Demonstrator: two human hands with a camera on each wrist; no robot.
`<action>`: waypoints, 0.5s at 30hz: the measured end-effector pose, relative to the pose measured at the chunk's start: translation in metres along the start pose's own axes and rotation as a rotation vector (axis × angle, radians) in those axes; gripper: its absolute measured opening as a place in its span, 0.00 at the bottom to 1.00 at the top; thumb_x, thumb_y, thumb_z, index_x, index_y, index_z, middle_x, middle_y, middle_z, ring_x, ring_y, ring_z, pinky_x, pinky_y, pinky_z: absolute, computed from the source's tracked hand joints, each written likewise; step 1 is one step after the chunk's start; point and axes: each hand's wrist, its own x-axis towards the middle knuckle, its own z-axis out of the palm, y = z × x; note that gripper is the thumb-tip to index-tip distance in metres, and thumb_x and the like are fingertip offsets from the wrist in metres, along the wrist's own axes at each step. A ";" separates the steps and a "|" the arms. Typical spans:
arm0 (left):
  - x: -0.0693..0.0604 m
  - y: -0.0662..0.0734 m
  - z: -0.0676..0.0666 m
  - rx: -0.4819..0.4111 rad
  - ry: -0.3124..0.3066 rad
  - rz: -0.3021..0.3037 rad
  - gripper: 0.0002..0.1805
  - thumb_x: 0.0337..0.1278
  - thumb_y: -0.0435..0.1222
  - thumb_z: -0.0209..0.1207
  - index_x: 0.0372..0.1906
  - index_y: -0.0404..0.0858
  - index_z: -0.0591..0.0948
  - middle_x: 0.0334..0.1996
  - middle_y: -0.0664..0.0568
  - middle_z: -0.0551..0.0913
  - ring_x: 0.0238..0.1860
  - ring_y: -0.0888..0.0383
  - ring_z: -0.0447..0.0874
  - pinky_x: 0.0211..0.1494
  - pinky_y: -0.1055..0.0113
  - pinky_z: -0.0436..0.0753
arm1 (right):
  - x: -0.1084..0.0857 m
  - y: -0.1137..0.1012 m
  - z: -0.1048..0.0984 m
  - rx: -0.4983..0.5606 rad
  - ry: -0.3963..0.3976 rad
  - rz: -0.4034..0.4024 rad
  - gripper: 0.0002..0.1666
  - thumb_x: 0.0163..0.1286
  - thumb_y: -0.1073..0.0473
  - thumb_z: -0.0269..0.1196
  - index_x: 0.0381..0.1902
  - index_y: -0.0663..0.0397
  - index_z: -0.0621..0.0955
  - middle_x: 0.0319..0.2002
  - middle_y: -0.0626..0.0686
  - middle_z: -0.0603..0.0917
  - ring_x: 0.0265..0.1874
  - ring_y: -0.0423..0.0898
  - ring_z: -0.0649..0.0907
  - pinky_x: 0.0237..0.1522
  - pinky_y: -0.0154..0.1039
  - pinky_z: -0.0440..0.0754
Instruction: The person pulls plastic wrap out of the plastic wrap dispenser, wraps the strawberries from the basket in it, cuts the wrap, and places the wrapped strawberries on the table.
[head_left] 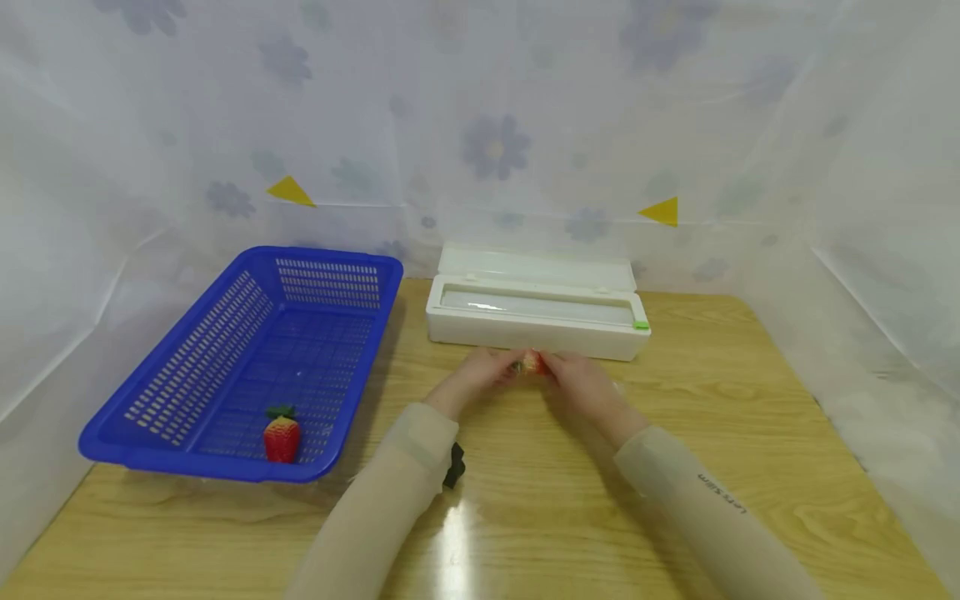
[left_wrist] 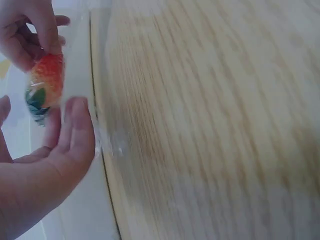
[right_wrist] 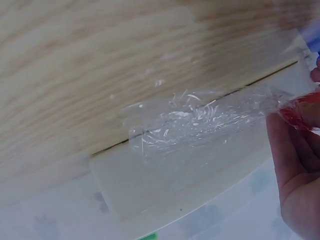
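A red strawberry (head_left: 534, 362) with green leaves is wrapped in clear plastic wrap and held between both hands, just in front of the white cling film dispenser (head_left: 536, 333). My left hand (head_left: 480, 373) has its fingers curled at the leafy end; in the left wrist view, the strawberry (left_wrist: 46, 82) lies against its fingertips. My right hand (head_left: 588, 387) pinches the red end. From there the crumpled plastic wrap (right_wrist: 195, 120) trails out in the right wrist view, across the dispenser's edge.
On the left stands a blue slotted basket (head_left: 367, 358) with another strawberry (head_left: 282, 439) at its near end. The dispenser's lid (head_left: 536, 265) is raised against the flowered curtain, and a green piece (head_left: 641, 325) sits at its right end.
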 end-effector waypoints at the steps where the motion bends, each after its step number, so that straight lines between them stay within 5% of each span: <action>1: 0.001 0.000 0.001 -0.053 0.003 -0.011 0.24 0.58 0.51 0.56 0.34 0.30 0.80 0.32 0.43 0.84 0.28 0.59 0.77 0.34 0.70 0.78 | 0.001 0.000 -0.001 -0.010 0.021 -0.016 0.17 0.59 0.66 0.64 0.48 0.63 0.79 0.32 0.58 0.84 0.32 0.54 0.84 0.35 0.46 0.82; 4: 0.004 0.000 0.001 -0.165 -0.009 -0.031 0.23 0.59 0.47 0.57 0.40 0.28 0.80 0.42 0.38 0.83 0.37 0.54 0.83 0.46 0.64 0.82 | 0.003 -0.001 -0.002 -0.041 0.067 -0.057 0.16 0.58 0.66 0.65 0.46 0.64 0.80 0.27 0.56 0.83 0.26 0.51 0.83 0.29 0.43 0.81; 9: 0.006 -0.001 0.001 -0.265 -0.058 -0.051 0.22 0.62 0.43 0.55 0.49 0.27 0.77 0.42 0.40 0.83 0.49 0.45 0.82 0.54 0.60 0.80 | 0.005 -0.002 -0.003 -0.069 0.068 -0.070 0.17 0.58 0.65 0.66 0.46 0.64 0.81 0.29 0.55 0.84 0.27 0.49 0.83 0.29 0.41 0.82; 15: 0.008 -0.001 0.001 -0.272 -0.112 -0.088 0.20 0.60 0.44 0.57 0.49 0.33 0.79 0.35 0.53 0.79 0.38 0.55 0.80 0.48 0.65 0.81 | 0.004 -0.002 -0.006 -0.075 0.039 -0.071 0.20 0.56 0.65 0.67 0.48 0.64 0.81 0.30 0.54 0.84 0.28 0.49 0.83 0.31 0.40 0.82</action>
